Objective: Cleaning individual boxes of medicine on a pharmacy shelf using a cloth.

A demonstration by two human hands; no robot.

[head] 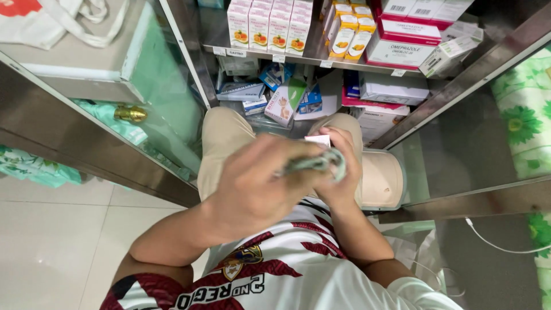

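Clenched between my left hand [252, 183] and my right hand [338, 172] is a crumpled grey-green cloth [321, 162], blurred, held over my lap. My left fingers pinch its near end; my right hand closes on the far end, with a small white box [317, 139] showing just above its fingers. I cannot tell whether the right hand also holds that box. Ahead of my knees stands a steel cabinet [189, 34], its upper shelf [310, 59] edged with upright medicine cartons [270, 26], its lower shelf heaped with loose boxes [281, 97].
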